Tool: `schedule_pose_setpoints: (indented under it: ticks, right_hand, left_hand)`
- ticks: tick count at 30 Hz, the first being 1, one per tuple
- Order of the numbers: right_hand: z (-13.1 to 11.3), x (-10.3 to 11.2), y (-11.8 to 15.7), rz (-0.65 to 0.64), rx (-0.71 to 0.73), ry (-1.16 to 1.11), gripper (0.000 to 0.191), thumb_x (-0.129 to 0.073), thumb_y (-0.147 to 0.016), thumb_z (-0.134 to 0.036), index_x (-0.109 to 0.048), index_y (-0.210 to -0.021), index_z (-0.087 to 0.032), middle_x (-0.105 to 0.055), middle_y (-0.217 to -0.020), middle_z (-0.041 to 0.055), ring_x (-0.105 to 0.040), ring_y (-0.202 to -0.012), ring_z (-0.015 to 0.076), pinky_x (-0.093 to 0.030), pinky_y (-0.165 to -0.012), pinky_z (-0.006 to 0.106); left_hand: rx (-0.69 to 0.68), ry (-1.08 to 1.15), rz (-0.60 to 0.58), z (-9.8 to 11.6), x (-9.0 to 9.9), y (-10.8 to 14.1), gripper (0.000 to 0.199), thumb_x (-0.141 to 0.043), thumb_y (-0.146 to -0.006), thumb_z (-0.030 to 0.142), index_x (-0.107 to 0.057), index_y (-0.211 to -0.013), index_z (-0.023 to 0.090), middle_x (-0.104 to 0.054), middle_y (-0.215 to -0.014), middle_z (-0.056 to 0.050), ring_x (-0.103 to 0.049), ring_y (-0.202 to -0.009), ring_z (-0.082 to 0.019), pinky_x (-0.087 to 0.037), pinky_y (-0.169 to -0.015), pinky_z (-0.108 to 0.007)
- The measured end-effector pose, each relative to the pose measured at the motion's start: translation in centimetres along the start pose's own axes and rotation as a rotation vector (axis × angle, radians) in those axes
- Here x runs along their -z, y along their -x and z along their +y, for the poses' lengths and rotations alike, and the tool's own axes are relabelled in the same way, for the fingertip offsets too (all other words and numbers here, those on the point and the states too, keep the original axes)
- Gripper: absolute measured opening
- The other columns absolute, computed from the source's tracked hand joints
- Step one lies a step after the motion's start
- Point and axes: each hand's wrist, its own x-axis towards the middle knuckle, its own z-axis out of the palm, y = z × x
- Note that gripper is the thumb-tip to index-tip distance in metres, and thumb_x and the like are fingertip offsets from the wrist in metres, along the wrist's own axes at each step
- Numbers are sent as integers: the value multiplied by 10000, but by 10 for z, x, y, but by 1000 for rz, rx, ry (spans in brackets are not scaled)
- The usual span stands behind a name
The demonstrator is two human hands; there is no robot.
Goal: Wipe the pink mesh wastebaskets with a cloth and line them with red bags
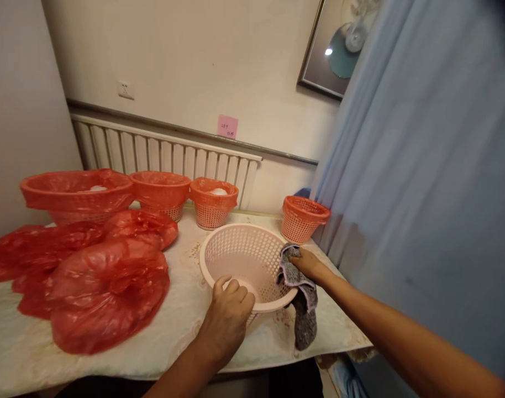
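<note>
Two jobs at once: gripping near rim of pink lattice basket (240, 255) with left hand (231, 309), as if to brace it upright on desk (184, 309); holding grey cloth (296, 272) over right rim with right hand (309, 264), seemingly pinched, though half-hidden.

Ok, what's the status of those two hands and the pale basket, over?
Left hand on the near rim of the pale basket. Right hand holding gray cloth at its right rim. Basket mouth up, unlined. Red bags left, clear of it.

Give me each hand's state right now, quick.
Left hand: closed, holding the pale basket by its near rim.
Right hand: closed, holding a gray cloth at the basket's right rim.
</note>
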Motion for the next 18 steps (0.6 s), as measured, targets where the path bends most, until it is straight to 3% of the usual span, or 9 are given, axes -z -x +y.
schedule_pose_setpoints:
  ticks: [6,14,18]
  right_hand:
    - [-18,1,-47,-62,69,166,254,-520,-810,-221,-662,-1005,-142,-677,-1090,122,-623,-979,239,-446,-856,308]
    - [-39,-15,-95,-84,275,283,292,-521,-860,-293,-621,-1086,-138,-660,-1114,151,-626,-960,244,-434,-824,295]
    - [-58,-29,-118,-77,406,302,272,-510,-843,-231,-618,-1076,-139,-661,-1083,140,-621,-910,235,-427,-798,288]
  left_hand:
    - [21,35,-39,-3,-3,0,200,-458,-834,54,-513,-699,190,-546,-691,-17,-443,-739,-200,-309,-889,-434]
    - [11,99,-11,-8,-10,0,184,-452,-815,54,-492,-704,194,-531,-683,-15,-427,-713,-197,-297,-864,-428]
    - [21,124,-9,-8,-10,1,175,-471,-806,60,-482,-695,195,-529,-680,-11,-420,-705,-194,-296,-868,-424]
